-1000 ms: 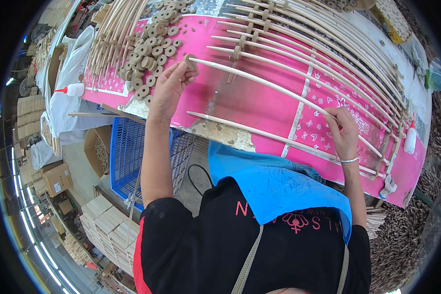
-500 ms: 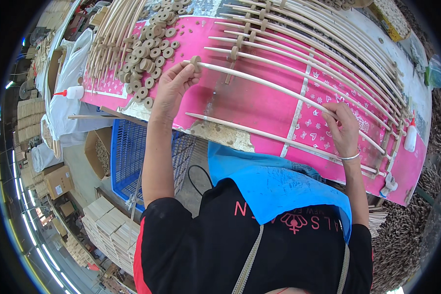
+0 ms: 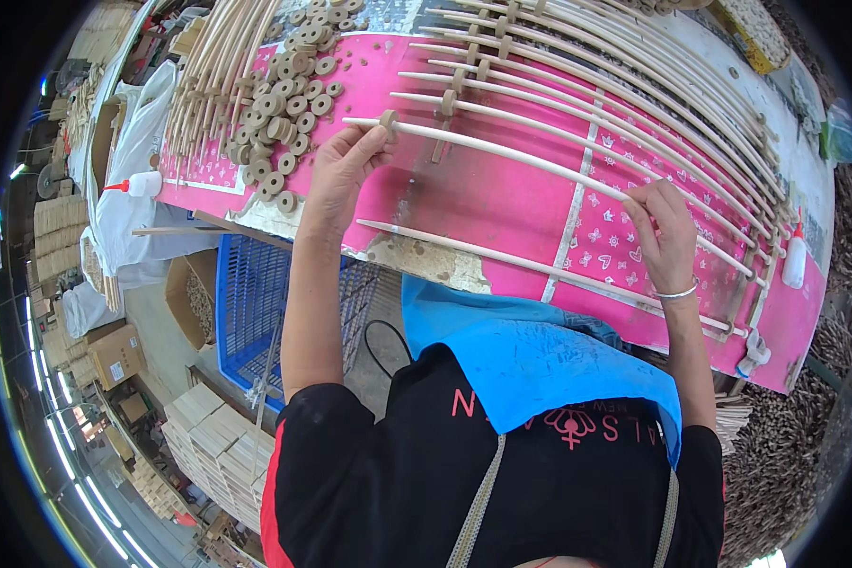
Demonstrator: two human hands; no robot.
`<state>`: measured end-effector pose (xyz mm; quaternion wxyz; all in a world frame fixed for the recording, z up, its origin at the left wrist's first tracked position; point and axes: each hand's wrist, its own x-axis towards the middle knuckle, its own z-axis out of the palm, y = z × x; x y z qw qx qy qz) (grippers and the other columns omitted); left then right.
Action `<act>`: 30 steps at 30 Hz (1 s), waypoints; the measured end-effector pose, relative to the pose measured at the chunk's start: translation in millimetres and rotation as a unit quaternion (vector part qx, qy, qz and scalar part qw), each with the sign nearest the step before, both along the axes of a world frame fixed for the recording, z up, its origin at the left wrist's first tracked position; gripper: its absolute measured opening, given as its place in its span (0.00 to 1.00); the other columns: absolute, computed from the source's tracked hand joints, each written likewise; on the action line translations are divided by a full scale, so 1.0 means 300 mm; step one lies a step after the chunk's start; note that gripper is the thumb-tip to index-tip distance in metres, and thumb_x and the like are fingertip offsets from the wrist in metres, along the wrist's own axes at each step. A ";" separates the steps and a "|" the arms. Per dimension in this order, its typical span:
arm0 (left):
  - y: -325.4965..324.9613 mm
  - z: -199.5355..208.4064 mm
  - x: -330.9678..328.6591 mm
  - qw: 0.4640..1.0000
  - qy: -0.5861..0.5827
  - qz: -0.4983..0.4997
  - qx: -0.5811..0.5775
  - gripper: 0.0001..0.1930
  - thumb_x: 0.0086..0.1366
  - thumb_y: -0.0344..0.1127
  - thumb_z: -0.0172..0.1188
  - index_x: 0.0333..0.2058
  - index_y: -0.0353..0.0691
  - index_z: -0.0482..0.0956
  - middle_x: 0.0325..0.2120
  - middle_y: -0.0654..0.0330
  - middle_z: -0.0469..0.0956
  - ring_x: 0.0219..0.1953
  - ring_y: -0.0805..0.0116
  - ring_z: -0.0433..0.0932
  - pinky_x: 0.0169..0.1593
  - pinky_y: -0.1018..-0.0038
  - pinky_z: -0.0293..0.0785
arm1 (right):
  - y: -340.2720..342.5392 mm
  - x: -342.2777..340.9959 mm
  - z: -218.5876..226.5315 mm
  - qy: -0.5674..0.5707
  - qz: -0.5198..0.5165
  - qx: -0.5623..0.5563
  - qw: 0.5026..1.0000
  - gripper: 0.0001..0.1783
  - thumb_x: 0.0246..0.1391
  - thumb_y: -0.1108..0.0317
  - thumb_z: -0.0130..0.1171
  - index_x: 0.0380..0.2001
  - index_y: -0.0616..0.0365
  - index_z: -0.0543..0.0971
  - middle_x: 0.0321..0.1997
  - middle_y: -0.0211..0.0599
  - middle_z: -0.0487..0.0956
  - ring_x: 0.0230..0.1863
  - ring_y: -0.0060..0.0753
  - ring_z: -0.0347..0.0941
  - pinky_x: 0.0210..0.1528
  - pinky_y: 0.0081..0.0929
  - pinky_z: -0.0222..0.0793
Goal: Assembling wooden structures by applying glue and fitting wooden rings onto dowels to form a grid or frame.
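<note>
At the bottom of the frame sits the person's black shirt with a bright blue cloth apron (image 3: 540, 364) over the front, its fabric smooth and creased. Both bare forearms rise from it toward a long table covered in glossy pink patterned plastic sheeting (image 3: 502, 199), worn through to pale patches along its near edge.

A long, thin, pale wooden dowel (image 3: 559, 170) runs across the centre of the frame from upper left to lower right. The left hand (image 3: 341, 170), left of centre, is closed around the dowel's left end, thumb and fingers pinching a small round wooden disc (image 3: 386, 119) threaded on the rod close to its tip. The right hand (image 3: 663, 237), at the right of centre, is curled with its fingertips gripping the same dowel farther along; a thin silver bangle (image 3: 677, 294) circles that wrist. A second plain dowel (image 3: 502, 256) lies on the sheeting nearer the table edge, between the two hands and below the held one.

Beyond the hands, many more smooth round dowels (image 3: 615, 85) lie side by side, some with discs on them. At the upper left is a loose heap of flat wooden washers with centre holes (image 3: 284, 114). A white squeeze bottle with a red nozzle (image 3: 137, 184) lies at the far left edge.
</note>
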<state>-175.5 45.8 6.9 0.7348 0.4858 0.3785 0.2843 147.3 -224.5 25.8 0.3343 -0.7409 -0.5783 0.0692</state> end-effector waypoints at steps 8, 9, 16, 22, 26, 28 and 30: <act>-0.002 -0.004 0.005 1.000 -0.011 0.002 -0.008 0.12 0.72 0.36 0.65 0.46 0.33 0.82 0.39 0.61 0.84 0.41 0.75 0.80 0.50 0.75 0.77 | 0.011 -0.001 0.018 0.103 -0.041 -0.039 0.993 0.08 0.62 0.66 0.65 0.37 0.60 0.82 0.34 0.38 0.81 0.35 0.38 0.80 0.36 0.33 0.74; -0.002 -0.005 0.005 1.000 -0.011 0.001 -0.008 0.12 0.72 0.36 0.65 0.46 0.33 0.82 0.39 0.61 0.84 0.41 0.75 0.80 0.50 0.75 0.77 | 0.014 0.004 0.017 0.097 -0.050 -0.050 0.993 0.08 0.62 0.66 0.65 0.37 0.60 0.82 0.34 0.38 0.81 0.35 0.38 0.80 0.36 0.33 0.74; -0.004 -0.019 0.012 1.000 -0.003 0.005 -0.009 0.12 0.72 0.36 0.66 0.46 0.33 0.82 0.39 0.61 0.84 0.40 0.75 0.80 0.50 0.75 0.77 | 0.021 0.017 -0.002 0.005 -0.013 -0.040 0.999 0.10 0.62 0.64 0.66 0.38 0.59 0.82 0.35 0.37 0.82 0.33 0.36 0.80 0.35 0.31 0.74; -0.006 -0.018 0.022 1.000 0.012 0.003 -0.010 0.13 0.71 0.37 0.66 0.47 0.33 0.82 0.39 0.61 0.84 0.41 0.75 0.80 0.50 0.75 0.76 | 0.018 0.029 -0.025 0.038 0.001 -0.036 0.999 0.10 0.62 0.63 0.66 0.40 0.58 0.84 0.35 0.39 0.82 0.33 0.38 0.80 0.34 0.33 0.73; -0.013 -0.017 0.029 1.000 0.022 0.003 -0.014 0.14 0.71 0.38 0.67 0.47 0.34 0.83 0.40 0.61 0.84 0.42 0.75 0.80 0.50 0.75 0.76 | 0.020 0.032 -0.016 0.015 -0.006 -0.066 0.998 0.10 0.61 0.62 0.67 0.39 0.58 0.84 0.35 0.39 0.83 0.35 0.38 0.81 0.36 0.31 0.75; -0.011 -0.030 0.024 1.000 0.020 0.003 -0.008 0.14 0.71 0.38 0.66 0.47 0.33 0.83 0.40 0.61 0.84 0.42 0.75 0.80 0.50 0.75 0.76 | 0.015 0.024 -0.015 0.053 -0.012 -0.062 0.997 0.10 0.61 0.63 0.67 0.38 0.58 0.84 0.36 0.40 0.83 0.36 0.40 0.81 0.38 0.32 0.76; -0.005 -0.045 0.002 1.000 0.022 0.004 -0.008 0.14 0.72 0.38 0.66 0.48 0.33 0.83 0.40 0.61 0.84 0.41 0.74 0.80 0.50 0.74 0.76 | 0.020 0.014 -0.035 0.093 -0.027 -0.066 0.993 0.10 0.62 0.63 0.66 0.38 0.58 0.85 0.37 0.41 0.84 0.37 0.42 0.82 0.40 0.34 0.77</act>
